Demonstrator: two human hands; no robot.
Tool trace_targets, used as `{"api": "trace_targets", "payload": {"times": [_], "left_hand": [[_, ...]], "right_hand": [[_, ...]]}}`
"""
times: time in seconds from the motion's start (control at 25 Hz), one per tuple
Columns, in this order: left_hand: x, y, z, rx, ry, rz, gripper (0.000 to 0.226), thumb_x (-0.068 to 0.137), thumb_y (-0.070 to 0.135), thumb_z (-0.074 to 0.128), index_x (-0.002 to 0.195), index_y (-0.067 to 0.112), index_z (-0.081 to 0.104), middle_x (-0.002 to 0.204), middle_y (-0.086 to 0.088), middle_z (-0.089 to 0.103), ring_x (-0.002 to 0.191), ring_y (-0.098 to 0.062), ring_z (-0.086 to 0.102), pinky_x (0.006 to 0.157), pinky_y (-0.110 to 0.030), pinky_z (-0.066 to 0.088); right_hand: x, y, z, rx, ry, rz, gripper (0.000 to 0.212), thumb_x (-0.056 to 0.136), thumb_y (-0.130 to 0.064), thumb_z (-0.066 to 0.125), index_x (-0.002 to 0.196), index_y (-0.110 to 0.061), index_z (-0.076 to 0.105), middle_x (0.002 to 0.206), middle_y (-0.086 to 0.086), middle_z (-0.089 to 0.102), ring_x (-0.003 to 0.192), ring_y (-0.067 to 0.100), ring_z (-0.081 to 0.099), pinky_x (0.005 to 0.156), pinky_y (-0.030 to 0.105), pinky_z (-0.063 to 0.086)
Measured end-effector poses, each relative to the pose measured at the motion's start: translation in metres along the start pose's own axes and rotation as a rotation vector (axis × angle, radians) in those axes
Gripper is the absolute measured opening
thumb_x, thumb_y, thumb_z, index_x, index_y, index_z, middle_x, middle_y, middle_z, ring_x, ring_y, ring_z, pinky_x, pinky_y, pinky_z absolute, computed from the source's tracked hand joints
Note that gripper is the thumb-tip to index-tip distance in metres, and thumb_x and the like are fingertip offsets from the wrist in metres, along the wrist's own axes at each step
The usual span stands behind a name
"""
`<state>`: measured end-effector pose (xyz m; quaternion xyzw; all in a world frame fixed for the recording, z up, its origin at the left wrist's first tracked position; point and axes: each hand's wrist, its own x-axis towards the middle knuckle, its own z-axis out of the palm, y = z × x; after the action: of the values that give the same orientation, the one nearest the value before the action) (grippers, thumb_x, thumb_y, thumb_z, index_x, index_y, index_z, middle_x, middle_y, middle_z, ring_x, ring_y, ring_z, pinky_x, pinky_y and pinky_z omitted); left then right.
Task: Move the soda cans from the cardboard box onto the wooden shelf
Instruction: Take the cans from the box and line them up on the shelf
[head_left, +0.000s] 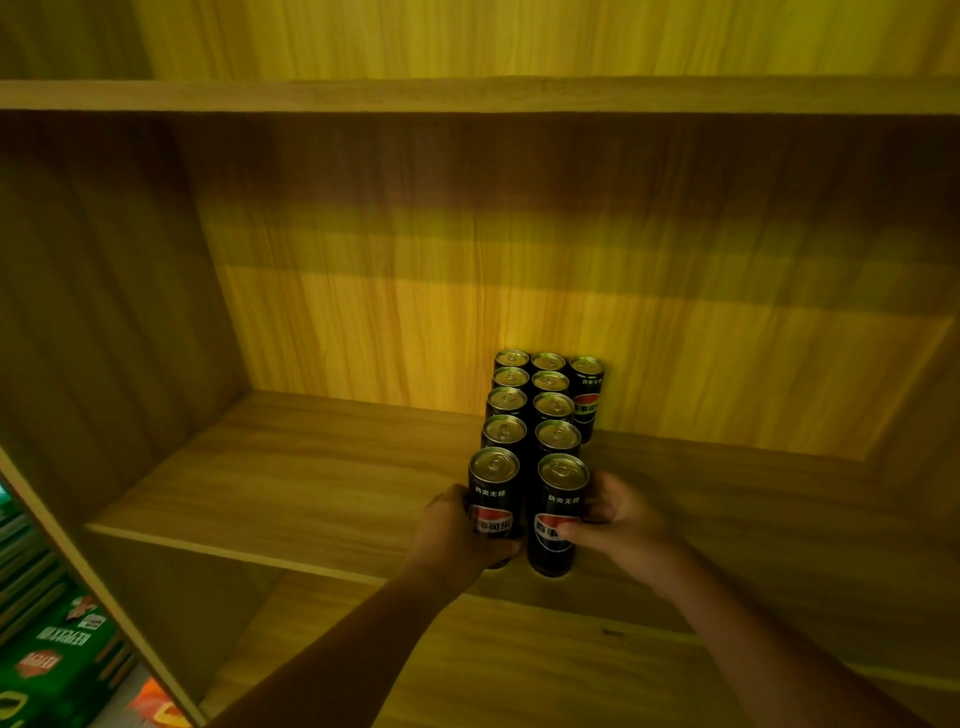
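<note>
Counting stock: eleven soda cans (553, 405) at the wooden shelf (311, 478); nine stand upright and unheld, two are in hand.
Layout: two columns run from the front edge to the back panel; a single can (586, 395) stands at 1 o'clock of the block.
Left grip: left hand (457, 530) clenched round the left front can (493, 478).
Right grip: right hand (618, 519) grasping the right front can (561, 499), at 3 o'clock of the other.
Seating: both held cans are at the front edge (whether they rest on the board cannot be told).
Cardboard box: not in view; remaining stock unknown.
Judgement: well advanced; these two await release, third column barely begun.
Surroundings: green packs (57, 660) at 8 o'clock.
</note>
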<state>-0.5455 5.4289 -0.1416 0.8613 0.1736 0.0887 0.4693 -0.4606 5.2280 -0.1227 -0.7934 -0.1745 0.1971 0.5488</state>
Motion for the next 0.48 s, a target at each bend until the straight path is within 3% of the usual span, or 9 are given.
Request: {"api": "trace_targets", "payload": {"times": [0.12, 0.2, 0.4, 0.48], "left_hand": [[-0.003, -0.007, 0.002, 0.044, -0.005, 0.006, 0.047, 0.069, 0.011, 0.087, 0.101, 0.023, 0.055, 0.088, 0.017, 0.058, 0.073, 0.01, 0.052, 0.053, -0.003, 0.043], [-0.002, -0.01, 0.005, 0.029, 0.0, -0.003, 0.043, 0.071, 0.01, 0.086, 0.098, 0.025, 0.056, 0.085, 0.019, 0.058, 0.073, 0.011, 0.053, 0.053, -0.003, 0.043], [0.004, -0.012, 0.011, 0.034, 0.027, -0.003, 0.046, 0.068, 0.016, 0.088, 0.106, 0.02, 0.062, 0.101, 0.009, 0.068, 0.083, 0.001, 0.062, 0.058, -0.007, 0.043], [0.007, -0.013, 0.012, 0.032, 0.037, 0.003, 0.049, 0.067, 0.017, 0.088, 0.108, 0.021, 0.062, 0.103, 0.008, 0.068, 0.085, 0.0, 0.062, 0.059, -0.009, 0.044]], "right_hand": [[-0.002, 0.004, 0.001, -0.018, 0.044, 0.027, 0.082, 0.062, -0.026, 0.087, 0.132, -0.019, 0.047, 0.126, 0.001, 0.061, 0.112, 0.017, 0.06, 0.093, 0.043, 0.051], [-0.001, 0.007, 0.001, -0.049, 0.068, 0.031, 0.093, 0.056, -0.038, 0.088, 0.136, -0.019, 0.045, 0.125, 0.0, 0.062, 0.11, 0.016, 0.061, 0.091, 0.044, 0.053], [0.0, 0.005, 0.007, -0.064, 0.085, 0.017, 0.06, 0.071, -0.025, 0.082, 0.123, -0.023, 0.053, 0.113, -0.007, 0.064, 0.101, 0.01, 0.062, 0.08, 0.031, 0.054], [-0.001, 0.005, 0.008, -0.076, 0.094, 0.009, 0.057, 0.071, -0.027, 0.081, 0.121, -0.024, 0.055, 0.112, -0.008, 0.064, 0.101, 0.011, 0.063, 0.084, 0.035, 0.054]]}}
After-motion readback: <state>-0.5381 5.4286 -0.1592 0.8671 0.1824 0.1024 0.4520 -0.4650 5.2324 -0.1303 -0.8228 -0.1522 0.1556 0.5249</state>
